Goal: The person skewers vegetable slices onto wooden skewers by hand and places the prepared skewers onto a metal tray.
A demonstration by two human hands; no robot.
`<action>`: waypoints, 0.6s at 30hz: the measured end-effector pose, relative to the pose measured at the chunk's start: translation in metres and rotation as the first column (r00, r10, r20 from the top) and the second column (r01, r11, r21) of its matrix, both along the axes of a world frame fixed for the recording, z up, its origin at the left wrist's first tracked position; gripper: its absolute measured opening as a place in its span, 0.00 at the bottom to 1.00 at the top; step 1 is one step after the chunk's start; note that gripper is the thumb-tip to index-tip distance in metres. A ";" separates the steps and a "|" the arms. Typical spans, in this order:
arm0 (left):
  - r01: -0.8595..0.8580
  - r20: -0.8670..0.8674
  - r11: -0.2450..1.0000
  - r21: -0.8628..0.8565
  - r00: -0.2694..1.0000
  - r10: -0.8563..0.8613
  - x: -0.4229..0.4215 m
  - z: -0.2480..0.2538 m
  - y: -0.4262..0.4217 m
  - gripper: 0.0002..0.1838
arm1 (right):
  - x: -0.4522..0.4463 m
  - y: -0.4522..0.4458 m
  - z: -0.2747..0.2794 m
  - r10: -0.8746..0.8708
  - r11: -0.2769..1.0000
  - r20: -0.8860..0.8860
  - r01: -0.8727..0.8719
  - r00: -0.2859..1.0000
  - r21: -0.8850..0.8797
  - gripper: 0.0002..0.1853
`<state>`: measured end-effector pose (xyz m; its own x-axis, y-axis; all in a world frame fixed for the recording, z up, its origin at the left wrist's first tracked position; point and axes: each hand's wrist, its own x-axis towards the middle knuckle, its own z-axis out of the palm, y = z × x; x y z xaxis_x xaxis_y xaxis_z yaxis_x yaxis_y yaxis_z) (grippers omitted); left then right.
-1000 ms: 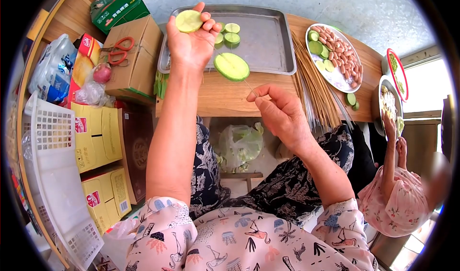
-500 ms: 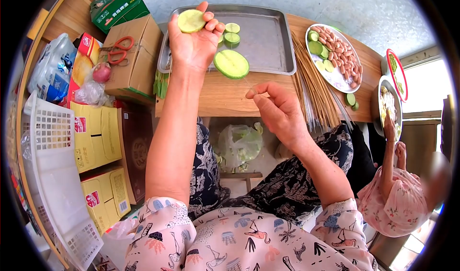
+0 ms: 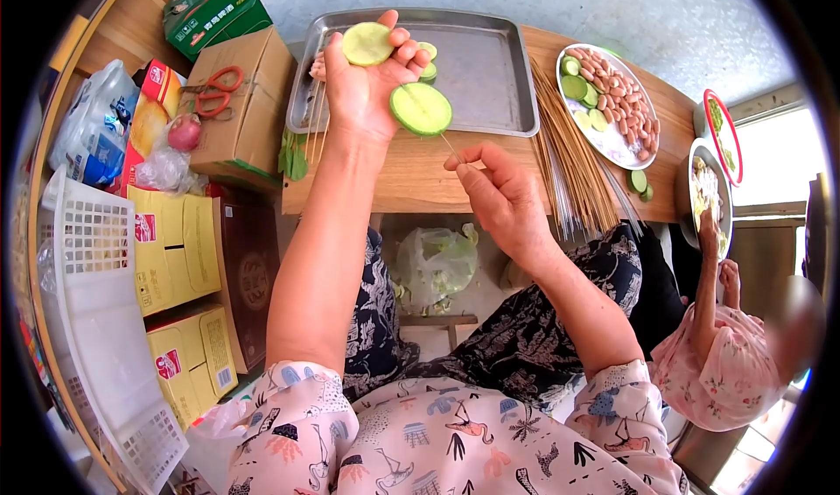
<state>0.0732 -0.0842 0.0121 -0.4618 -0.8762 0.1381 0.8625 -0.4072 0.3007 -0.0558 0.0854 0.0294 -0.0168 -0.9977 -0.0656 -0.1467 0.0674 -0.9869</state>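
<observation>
My left hand is raised palm up over the metal tray's near left part, its fingers curled round a pale green vegetable slice. Pinched in my right hand is a thin skewer. At its far end sits a larger round slice with a green rim, close beside my left palm. Behind my left fingers, more green slices lie in the tray, partly hidden. Pinkish skewered pieces show at the tray's left, beside my left wrist.
Bamboo skewers lie right of the tray. A plate of sausage pieces and green slices stands beyond them. Scissors rest on a cardboard box at left. A co-worker's hand reaches into a bowl at right.
My left hand has shifted slightly right with its slice, uncovering the pinkish skewered pieces. The slice on the skewer has risen a little, and my right hand has moved slightly left and up.
</observation>
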 end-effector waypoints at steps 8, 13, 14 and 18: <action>-0.008 0.027 1.000 0.003 1.000 0.008 -0.004 0.000 0.005 0.28 | 0.003 -0.004 -0.004 -0.010 1.000 0.046 0.010 0.999 0.000 0.07; -0.034 0.028 0.998 0.051 0.999 0.032 -0.004 0.002 0.005 0.28 | 0.008 -0.005 -0.001 -0.037 0.999 -0.007 0.037 0.999 -0.033 0.05; -0.046 0.056 0.998 0.040 0.997 0.044 -0.003 0.002 0.005 0.27 | 0.009 -0.006 -0.001 -0.035 0.999 -0.009 0.035 0.999 -0.034 0.05; -0.047 0.004 0.997 0.067 0.999 0.047 0.000 0.002 0.006 0.27 | 0.013 -0.007 -0.008 -0.040 0.997 -0.003 0.039 0.999 -0.061 0.05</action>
<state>0.0734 -0.0778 0.0142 -0.4199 -0.9042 0.0775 0.8805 -0.3852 0.2764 -0.0427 0.0788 0.0210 -0.0563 -0.9984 -0.0045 -0.1494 0.0129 -0.9887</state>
